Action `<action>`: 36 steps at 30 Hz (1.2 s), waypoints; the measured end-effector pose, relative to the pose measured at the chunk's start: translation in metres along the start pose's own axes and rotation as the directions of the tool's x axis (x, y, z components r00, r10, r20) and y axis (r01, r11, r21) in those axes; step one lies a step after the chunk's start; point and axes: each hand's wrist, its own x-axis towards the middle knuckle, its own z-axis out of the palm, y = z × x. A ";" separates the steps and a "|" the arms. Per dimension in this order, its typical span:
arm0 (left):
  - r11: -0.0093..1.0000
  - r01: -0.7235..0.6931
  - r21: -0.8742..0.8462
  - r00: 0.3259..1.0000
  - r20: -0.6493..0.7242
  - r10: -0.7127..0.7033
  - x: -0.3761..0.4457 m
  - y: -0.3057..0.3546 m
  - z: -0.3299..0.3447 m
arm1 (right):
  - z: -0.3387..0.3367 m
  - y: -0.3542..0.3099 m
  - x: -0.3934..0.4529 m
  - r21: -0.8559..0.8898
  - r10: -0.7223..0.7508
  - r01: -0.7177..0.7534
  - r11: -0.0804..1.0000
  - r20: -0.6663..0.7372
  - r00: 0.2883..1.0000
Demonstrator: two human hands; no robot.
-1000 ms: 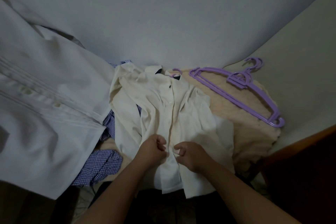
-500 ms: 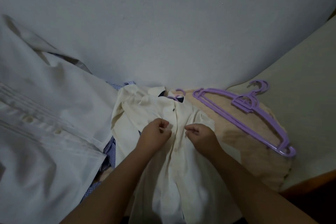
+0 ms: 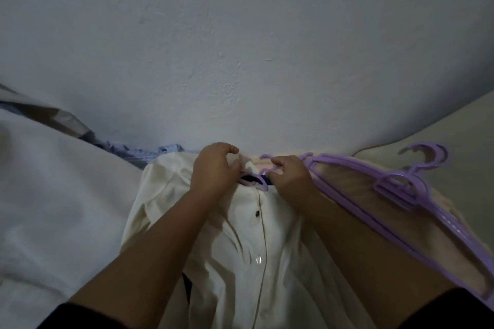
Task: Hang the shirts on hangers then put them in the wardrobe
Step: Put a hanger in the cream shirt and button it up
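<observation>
A cream button-up shirt [image 3: 240,248] lies face up in front of me, its front closed along the placket. A purple hanger sits inside it, and only its hook [image 3: 263,180] shows at the neck. My left hand [image 3: 213,168] grips the left side of the collar. On the other side, my right hand [image 3: 288,176] pinches the right collar edge beside the hook. Spare purple hangers [image 3: 395,195] lie stacked just right of my right hand on a beige cloth.
A large white garment [image 3: 53,195] covers the left side. A blue checked shirt [image 3: 149,152] peeks out behind the cream shirt. The pale wall [image 3: 240,48] rises directly behind. A beige surface [image 3: 454,136] lies at the far right.
Both hands moved up the shirt front, from the lower placket to mid-chest and now to the collar. The view tilted upward, showing more wall.
</observation>
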 end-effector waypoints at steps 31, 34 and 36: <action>0.958 0.095 -0.270 0.995 0.058 -0.082 -0.045 0.005 -0.012 | -0.024 0.002 -0.030 -0.054 -0.360 0.356 0.933 -0.193 0.913; 0.961 0.075 -0.268 0.994 0.093 -0.051 -0.056 0.013 -0.026 | -0.033 -0.008 -0.049 -0.117 -0.383 0.365 0.923 -0.212 0.899; 0.968 0.037 -0.249 0.995 0.103 -0.011 -0.066 0.020 -0.035 | -0.043 -0.016 -0.060 -0.141 -0.406 0.382 0.913 -0.238 0.883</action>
